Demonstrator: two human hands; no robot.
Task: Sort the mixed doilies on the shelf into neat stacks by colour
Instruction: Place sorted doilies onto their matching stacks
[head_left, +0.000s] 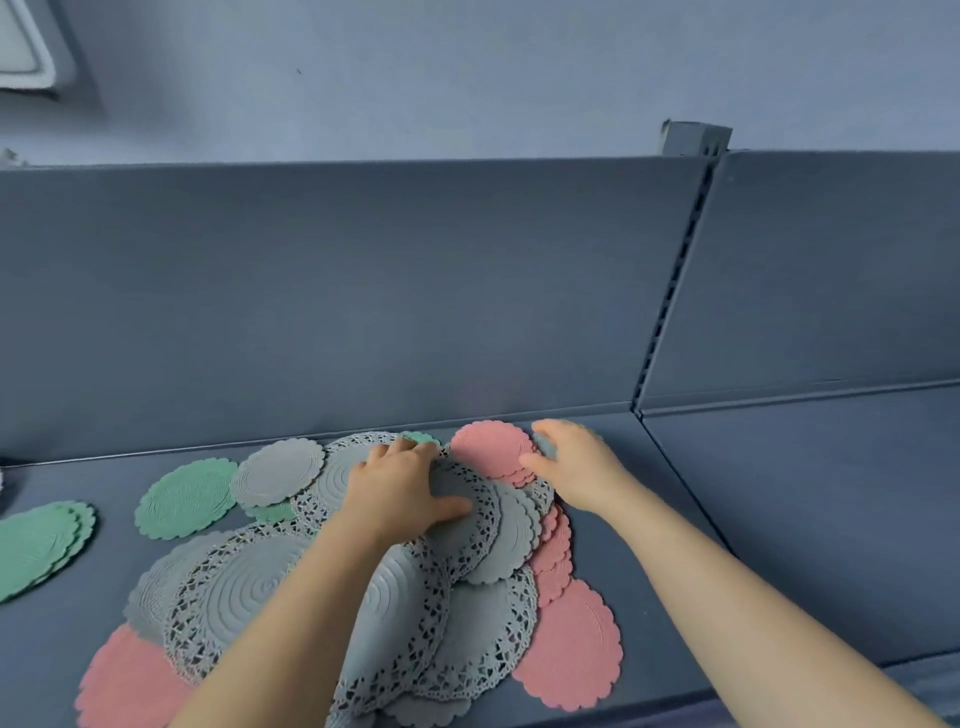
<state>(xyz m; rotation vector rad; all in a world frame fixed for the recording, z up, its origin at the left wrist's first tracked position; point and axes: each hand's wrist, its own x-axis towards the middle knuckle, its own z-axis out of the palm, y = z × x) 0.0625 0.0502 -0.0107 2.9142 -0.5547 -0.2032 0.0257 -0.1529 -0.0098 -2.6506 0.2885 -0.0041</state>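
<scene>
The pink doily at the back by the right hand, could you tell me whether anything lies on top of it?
Nothing visible does: the pink doily lies uncovered on top of the pile, with the right hand at its right edge. The left hand presses on grey doilies beside it.

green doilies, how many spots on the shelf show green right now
4: a stack of green scalloped doilies far left, a single green one beside it, a sliver under a grey doily, another by the left hand. More may be buried.
</scene>
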